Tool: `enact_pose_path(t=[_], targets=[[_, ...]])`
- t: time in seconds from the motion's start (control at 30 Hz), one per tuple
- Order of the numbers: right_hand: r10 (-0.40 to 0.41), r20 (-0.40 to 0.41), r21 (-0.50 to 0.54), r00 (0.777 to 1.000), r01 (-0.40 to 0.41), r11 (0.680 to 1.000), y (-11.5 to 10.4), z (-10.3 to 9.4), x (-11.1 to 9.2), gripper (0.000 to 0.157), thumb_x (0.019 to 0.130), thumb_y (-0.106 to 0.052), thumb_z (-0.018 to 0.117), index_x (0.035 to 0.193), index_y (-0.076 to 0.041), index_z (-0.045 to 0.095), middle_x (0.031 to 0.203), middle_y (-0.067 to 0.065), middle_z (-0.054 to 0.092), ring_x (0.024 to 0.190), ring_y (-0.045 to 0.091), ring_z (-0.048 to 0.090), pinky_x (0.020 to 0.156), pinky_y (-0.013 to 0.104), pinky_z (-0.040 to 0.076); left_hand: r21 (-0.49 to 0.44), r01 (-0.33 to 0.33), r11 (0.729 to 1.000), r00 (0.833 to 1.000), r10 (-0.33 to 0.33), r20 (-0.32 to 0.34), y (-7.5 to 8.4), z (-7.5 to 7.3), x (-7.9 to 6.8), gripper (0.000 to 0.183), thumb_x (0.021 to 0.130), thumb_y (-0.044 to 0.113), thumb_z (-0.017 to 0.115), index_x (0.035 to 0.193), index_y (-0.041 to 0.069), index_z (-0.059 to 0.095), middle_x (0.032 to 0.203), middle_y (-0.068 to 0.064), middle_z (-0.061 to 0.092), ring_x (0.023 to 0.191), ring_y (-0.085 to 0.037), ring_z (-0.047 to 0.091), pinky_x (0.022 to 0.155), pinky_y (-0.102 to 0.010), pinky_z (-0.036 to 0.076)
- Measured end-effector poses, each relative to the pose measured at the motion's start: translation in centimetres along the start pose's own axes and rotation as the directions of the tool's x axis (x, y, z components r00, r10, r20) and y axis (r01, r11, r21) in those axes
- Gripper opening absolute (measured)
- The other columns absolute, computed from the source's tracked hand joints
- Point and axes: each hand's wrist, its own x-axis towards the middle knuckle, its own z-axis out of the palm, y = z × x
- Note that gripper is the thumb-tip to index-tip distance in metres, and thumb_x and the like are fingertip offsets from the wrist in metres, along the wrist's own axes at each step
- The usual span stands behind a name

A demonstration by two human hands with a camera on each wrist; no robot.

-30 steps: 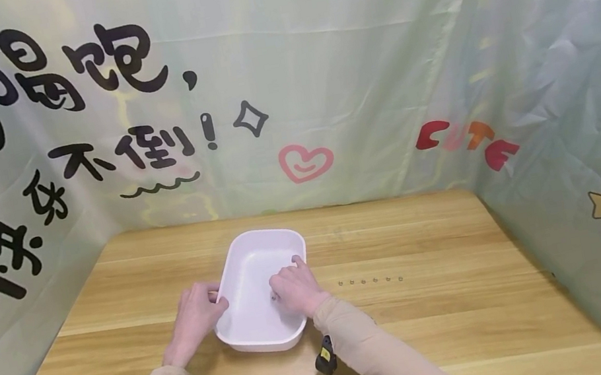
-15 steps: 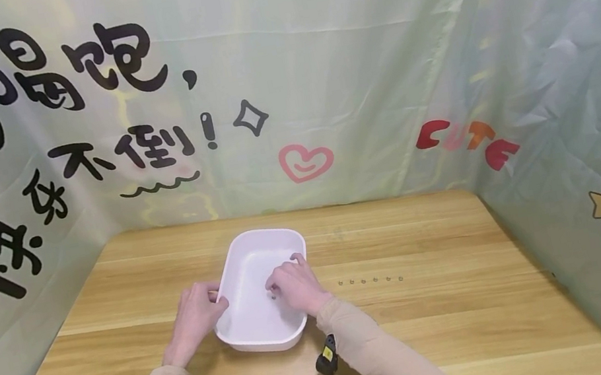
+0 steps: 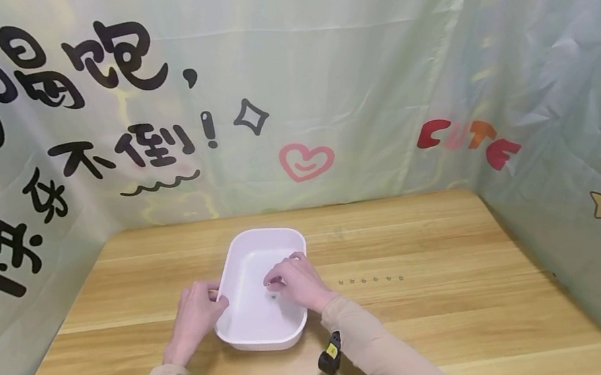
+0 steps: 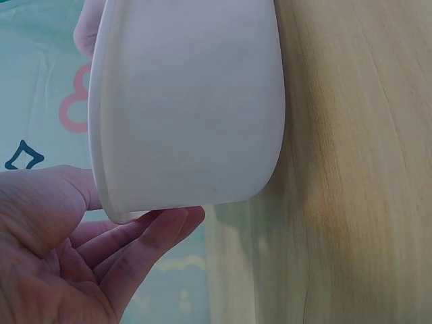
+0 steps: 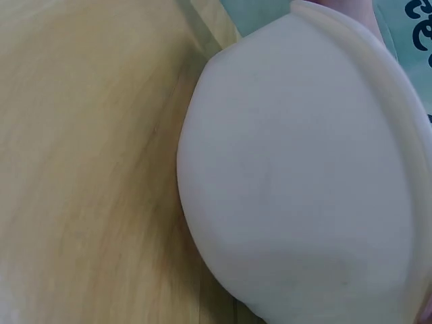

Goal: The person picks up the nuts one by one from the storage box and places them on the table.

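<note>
A white plastic tub (image 3: 246,321) with rounded corners sits on the table in the head view. My left hand (image 3: 196,316) grips its left rim, thumb over the edge and fingers against the outer wall; the left wrist view shows the hand (image 4: 88,250) at the tub (image 4: 196,101). Inside the tub, my right hand (image 3: 296,282) is over the floor with thumb and forefinger bent close together. Whether they pinch something I cannot tell. A tiny metallic-looking piece (image 3: 273,297) lies on the tub floor just below the fingertips. The right wrist view shows mostly the tub's outer wall (image 5: 290,162).
Right of the tub, several tiny dark-outlined pieces (image 3: 376,279) lie in a spaced row on the wooden table (image 3: 451,322). Printed cloth walls (image 3: 360,83) enclose the table at the back and both sides. A black wrist device (image 3: 330,354) hangs below the right sleeve.
My right hand has shifted slightly left and turned, its thumb and forefinger now showing beyond the tiny piece. The left hand, tub and row of pieces stay as they were.
</note>
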Motion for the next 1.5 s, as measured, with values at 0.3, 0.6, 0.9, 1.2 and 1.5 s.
enact_pose_path(t=[0.3, 0.6, 0.9, 1.2, 1.5], targets=[[-0.081, -0.084, 0.141, 0.993, 0.092, 0.986, 0.7, -0.4, -0.7, 0.009, 0.085, -0.02, 0.077, 0.092, -0.014, 0.079, 0.091, -0.003, 0.08, 0.096, 0.015, 0.072, 0.115, 0.049, 0.036, 0.012, -0.005, 1.0, 1.0, 0.005, -0.004, 0.0, 0.0, 0.0, 0.033, 0.08, 0.0, 0.059, 0.109, -0.006, 0.073, 0.093, -0.025, 0.077, 0.084, -0.03, 0.076, 0.07, -0.037, 0.061], [-0.127, -0.23, 0.231, 0.965, 0.18, 0.956, 1.3, -0.7, -1.5, 0.007, 0.08, -0.016, 0.081, 0.082, -0.013, 0.075, 0.117, 0.005, 0.076, 0.117, 0.023, 0.068, 0.113, 0.051, 0.04, 0.025, -0.009, 1.0, 1.0, 0.009, -0.008, 0.0, 0.0, 0.0, 0.033, 0.079, 0.0, 0.059, 0.108, -0.005, 0.074, 0.091, -0.023, 0.077, 0.081, -0.028, 0.075, 0.066, -0.033, 0.059], [-0.023, -0.29, 0.388, 0.957, 0.139, 0.911, 2.3, -0.6, -2.5, 0.008, 0.078, -0.012, 0.082, 0.079, -0.009, 0.075, 0.132, 0.011, 0.07, 0.13, 0.031, 0.06, 0.116, 0.054, 0.038, 0.023, -0.007, 1.0, 1.0, 0.007, -0.001, -0.1, 0.1, 0.0, 0.033, 0.079, 0.0, 0.059, 0.108, -0.006, 0.074, 0.091, -0.023, 0.077, 0.08, -0.026, 0.074, 0.063, -0.03, 0.057], [0.136, -0.32, 0.557, 0.937, 0.07, 0.828, 3.6, -0.9, -4.5, 0.008, 0.078, -0.011, 0.082, 0.082, -0.01, 0.075, 0.144, 0.008, 0.061, 0.14, 0.034, 0.051, 0.119, 0.057, 0.033, 0.026, -0.004, 1.0, 1.0, 0.004, 0.004, -0.1, 0.1, 0.1, 0.033, 0.08, 0.001, 0.059, 0.109, -0.005, 0.074, 0.093, -0.024, 0.077, 0.082, -0.027, 0.075, 0.066, -0.032, 0.059], [0.206, -0.359, 0.605, 0.91, 0.059, 0.794, 5.0, -1.4, -6.6, 0.013, 0.076, -0.008, 0.082, 0.087, -0.004, 0.075, 0.145, 0.01, 0.059, 0.141, 0.035, 0.049, 0.119, 0.06, 0.03, 0.02, 0.007, 1.0, 1.0, -0.007, 0.013, 0.0, 0.0, 0.1, 0.033, 0.081, 0.001, 0.059, 0.11, -0.004, 0.074, 0.094, -0.023, 0.077, 0.082, -0.026, 0.074, 0.065, -0.03, 0.057]])
